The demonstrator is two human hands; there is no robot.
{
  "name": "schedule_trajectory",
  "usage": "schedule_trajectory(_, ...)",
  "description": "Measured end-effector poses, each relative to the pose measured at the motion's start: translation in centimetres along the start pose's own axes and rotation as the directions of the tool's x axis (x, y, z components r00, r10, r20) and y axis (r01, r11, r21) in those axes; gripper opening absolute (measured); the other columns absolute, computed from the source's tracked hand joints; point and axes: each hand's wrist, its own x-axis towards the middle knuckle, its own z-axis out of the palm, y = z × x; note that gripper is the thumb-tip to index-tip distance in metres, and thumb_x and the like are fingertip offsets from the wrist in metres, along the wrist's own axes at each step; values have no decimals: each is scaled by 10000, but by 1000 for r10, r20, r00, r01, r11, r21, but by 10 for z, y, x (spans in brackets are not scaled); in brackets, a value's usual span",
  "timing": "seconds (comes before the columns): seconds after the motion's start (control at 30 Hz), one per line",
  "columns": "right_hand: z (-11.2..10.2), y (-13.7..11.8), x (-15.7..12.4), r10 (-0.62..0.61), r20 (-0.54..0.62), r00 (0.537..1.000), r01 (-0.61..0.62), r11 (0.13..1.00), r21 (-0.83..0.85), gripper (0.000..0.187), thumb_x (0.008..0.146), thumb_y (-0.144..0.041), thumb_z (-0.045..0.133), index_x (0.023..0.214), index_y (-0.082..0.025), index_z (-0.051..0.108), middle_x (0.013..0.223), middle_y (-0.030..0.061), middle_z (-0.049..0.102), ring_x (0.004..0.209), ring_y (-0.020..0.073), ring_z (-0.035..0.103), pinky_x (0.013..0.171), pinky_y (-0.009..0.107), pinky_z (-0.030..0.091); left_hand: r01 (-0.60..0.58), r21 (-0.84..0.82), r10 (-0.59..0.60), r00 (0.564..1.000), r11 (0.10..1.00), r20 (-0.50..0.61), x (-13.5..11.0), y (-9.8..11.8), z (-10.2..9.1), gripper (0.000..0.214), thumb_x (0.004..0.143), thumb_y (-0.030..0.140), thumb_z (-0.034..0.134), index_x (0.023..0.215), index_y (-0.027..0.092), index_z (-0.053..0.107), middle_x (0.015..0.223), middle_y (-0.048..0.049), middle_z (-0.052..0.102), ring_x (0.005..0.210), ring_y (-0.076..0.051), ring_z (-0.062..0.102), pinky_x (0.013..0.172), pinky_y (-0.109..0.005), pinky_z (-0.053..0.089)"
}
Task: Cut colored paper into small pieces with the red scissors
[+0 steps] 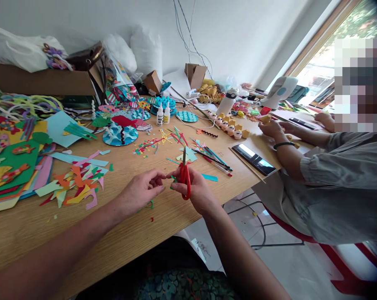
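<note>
The right hand [200, 191] grasps red-handled metal scissors [184, 169], a small green paper scrap [173, 179] at its fingertips; just beside it the left hand [145, 188] curls, and from here I can't tell if it's gripping.

The wood-grain tabletop [172, 214] bears coloured paper scraps [78, 177], pencils [213, 161], a black smartphone [253, 159] — a thin wooden stick [244, 162] just beside it — and, farther back, two squeeze bottles [160, 116] and a white drinking bottle [227, 103].

Scissors hdls [188, 183] red, paper bit [173, 179] grn, tbl [171, 211] lt brown w/ wood grain
</note>
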Motion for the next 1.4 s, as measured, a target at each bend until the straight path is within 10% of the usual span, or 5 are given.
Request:
schedule_trajectory(0.17, 4, -2, -2, 31, -22, 999, -27, 988, 154, 320, 574, -236, 735, 811, -190, 525, 865, 14, 613, 736, 129, 523, 628, 233, 400, -121, 0, 119, 982, 993, -149, 1, 1, 6, 110, 756, 228, 522, 857, 191, 543, 727, 12, 567, 668, -132, 562, 602, -242, 453)
schedule_trajectory(0.47, 3, 2, -4, 144, 101, 984, -166, 951, 262, 376, 488, -222, 796, 785, -168, 572, 727, -30, 531, 602, 85, 455, 537, 209, 351, -352, 125, 359, 933, 928, -33, 3, 6, 4, 140, 792, 159, 510, 769, 189, 644, 768, -17, 611, 742, -141, 565, 692, -248, 425)
schedule_trajectory(0.83, 2, -3, -9, -38, -9, 999, 38, 999, 7, 306, 588, -277, 738, 805, -207, 533, 845, 3, 587, 744, 138, 544, 667, 266, 438, 65, -129, -63, 998, 990, 17, 2, 10, 5, 100, 705, 266, 526, 678, 178, 566, 544, 47, 488, 505, -102, 448, 441, -198, 324)
schedule_trajectory(1.0, 6, 1, -6, -99, -45, 994, 80, 946, -314, 225, 654, -307, 673, 756, -189, 510, 753, -3, 536, 683, 132, 500, 619, 259, 416, 119, -138, -110, 991, 983, 72, 0, 11, 3, 113, 678, 276, 522, 664, 176, 572, 538, 49, 479, 510, -108, 438, 451, -208, 326)
schedule_trajectory(1.4, -1, -13, -17, -70, -47, 996, 41, 886, -462, 201, 773, -368, 529, 713, -188, 464, 624, -34, 474, 567, 103, 433, 531, 223, 341, 215, -429, -223, 974, 878, 32, -13, 14, 4, 159, 666, 319, 590, 671, 168, 539, 584, 52, 465, 528, -85, 448, 515, -212, 376)
